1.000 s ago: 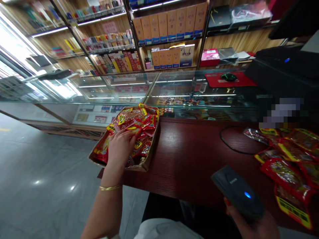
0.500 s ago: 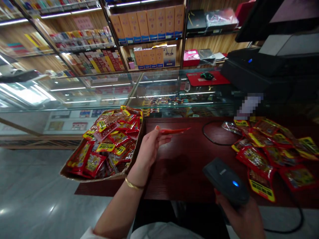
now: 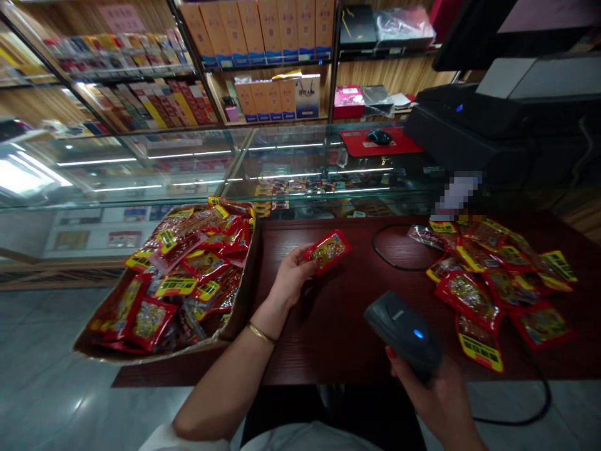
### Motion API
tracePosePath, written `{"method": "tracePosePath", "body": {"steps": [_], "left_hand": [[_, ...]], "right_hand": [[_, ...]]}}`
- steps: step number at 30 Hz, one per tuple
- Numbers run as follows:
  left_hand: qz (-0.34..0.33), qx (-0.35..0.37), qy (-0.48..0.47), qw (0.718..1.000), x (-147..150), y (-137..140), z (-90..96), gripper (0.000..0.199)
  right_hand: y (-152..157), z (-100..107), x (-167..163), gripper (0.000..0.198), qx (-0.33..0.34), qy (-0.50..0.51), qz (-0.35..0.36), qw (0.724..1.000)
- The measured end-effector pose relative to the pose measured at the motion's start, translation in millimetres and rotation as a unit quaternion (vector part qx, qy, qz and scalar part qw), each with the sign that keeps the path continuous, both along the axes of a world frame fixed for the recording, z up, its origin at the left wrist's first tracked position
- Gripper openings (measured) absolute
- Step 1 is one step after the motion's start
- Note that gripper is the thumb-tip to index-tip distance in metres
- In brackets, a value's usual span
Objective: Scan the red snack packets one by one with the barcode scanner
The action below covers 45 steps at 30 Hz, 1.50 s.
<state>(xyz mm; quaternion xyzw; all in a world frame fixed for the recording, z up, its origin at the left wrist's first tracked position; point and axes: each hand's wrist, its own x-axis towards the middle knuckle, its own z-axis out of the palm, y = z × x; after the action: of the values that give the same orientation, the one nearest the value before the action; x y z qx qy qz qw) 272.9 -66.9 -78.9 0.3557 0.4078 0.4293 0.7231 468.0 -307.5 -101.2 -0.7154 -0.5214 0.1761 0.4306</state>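
Observation:
Pinched in my left hand (image 3: 292, 275) is a small red snack packet (image 3: 327, 252), its printed face turned up, held over the dark red table. My right hand (image 3: 436, 391) grips a black barcode scanner (image 3: 402, 335) with a blue light on top; its head points toward the packet, a gap apart. Left of my left hand stands an open cardboard box (image 3: 253, 275) filled with red and yellow snack packets (image 3: 204, 263). Beyond the scanner, on the right, lies a loose pile of similar packets (image 3: 502, 275).
A black cable (image 3: 399, 266) curves over the tabletop (image 3: 291, 351). Behind it runs a glass display counter (image 3: 300, 156) with a mouse (image 3: 379, 136) on a red mat. A dark monitor (image 3: 483, 31) and a black machine (image 3: 474, 134) stand at the right. Stocked shelves (image 3: 263, 67) line the back.
My left hand has turned the packet from edge-on to face up. The scanner has shifted slightly left and closer to it. The whole view has moved a little.

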Motion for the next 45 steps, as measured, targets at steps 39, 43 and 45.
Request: {"method": "tracePosePath", "body": {"steps": [39,43,45], "left_hand": [[0.067,0.011,-0.032,0.997,2.8,1.5,8.2,0.043],[0.05,0.004,-0.033,0.998,4.0,-0.3,8.1,0.043],[0.05,0.005,-0.038,0.998,4.3,-0.7,7.9,0.043]], "right_hand": [[15.7,14.5,-15.2,0.027,-0.058,-0.073,0.073,0.993],[17.1,15.5,-16.1,0.026,-0.057,-0.068,0.071,0.994],[18.7,17.7,-16.2,0.026,-0.052,-0.073,0.069,0.994]]}}
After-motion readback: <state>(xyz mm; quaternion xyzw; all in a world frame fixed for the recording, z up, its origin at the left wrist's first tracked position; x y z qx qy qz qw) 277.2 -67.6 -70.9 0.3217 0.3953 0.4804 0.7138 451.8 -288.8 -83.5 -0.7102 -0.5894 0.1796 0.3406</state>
